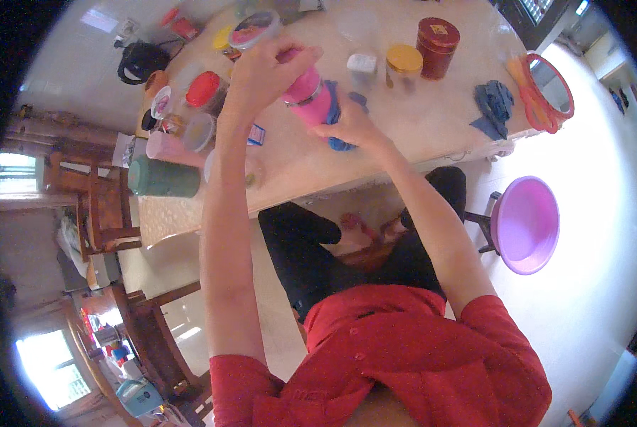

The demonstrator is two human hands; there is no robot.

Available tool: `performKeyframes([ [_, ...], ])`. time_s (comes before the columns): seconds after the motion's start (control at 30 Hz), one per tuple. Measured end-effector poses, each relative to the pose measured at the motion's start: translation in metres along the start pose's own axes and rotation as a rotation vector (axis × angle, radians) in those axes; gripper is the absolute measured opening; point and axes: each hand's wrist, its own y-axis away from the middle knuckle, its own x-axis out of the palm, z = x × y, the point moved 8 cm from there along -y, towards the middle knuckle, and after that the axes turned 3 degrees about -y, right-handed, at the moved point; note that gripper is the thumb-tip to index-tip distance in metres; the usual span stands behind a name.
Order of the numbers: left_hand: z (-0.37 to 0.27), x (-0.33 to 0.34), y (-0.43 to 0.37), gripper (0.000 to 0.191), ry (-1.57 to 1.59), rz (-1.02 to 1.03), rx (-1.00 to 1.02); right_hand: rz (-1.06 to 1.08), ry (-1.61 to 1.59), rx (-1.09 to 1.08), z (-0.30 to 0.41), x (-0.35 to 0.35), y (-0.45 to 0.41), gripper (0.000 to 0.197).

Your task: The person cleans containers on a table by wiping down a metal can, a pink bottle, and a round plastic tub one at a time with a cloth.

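Observation:
A pink bottle with a silvery ring around it is tilted above the table, between my two hands. At its upper end my left hand has its fingers around the pink top. Lower down, my right hand grips the body together with a blue cloth. Part of the cloth lies against the bottle's side and part hangs below my fingers. The bottle's base is hidden behind my right hand and the cloth. A small blue-and-white box lies beside my left forearm.
Left on the table stand a green canister, a pink cylinder, a red-lidded jar and a black kettle. Rightward are a yellow-lidded jar, red tin, crumpled blue-grey cloth and red-framed mirror. A purple basin stands beyond the edge.

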Motion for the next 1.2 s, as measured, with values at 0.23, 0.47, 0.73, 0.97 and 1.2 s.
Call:
performKeyframes([
  [0.23, 0.015, 0.010, -0.019, 0.032, -0.212, 0.091, -0.034, 0.322, 0.046, 0.150, 0.004, 0.009, -0.016, 0.093],
  [0.47, 0.011, 0.016, -0.026, 0.027, 0.256, -0.162, -0.010, -0.084, -0.028, -0.125, -0.008, -0.005, 0.000, 0.066],
  [0.73, 0.001, 0.002, -0.002, 0.029, -0.013, -0.441, -0.221, -0.394, -0.335, 0.027, 0.102, -0.008, -0.012, 0.034],
  [0.97, 0.004, 0.002, 0.000, 0.033, -0.011, -0.483, -0.283, -0.444, 0.013, -0.008, 0.022, -0.014, -0.022, 0.029],
  [1.2, 0.004, -0.003, 0.003, 0.028, -0.062, -0.553, -0.321, -0.508, 0.010, 0.000, -0.029, -0.004, 0.001, 0.037],
])
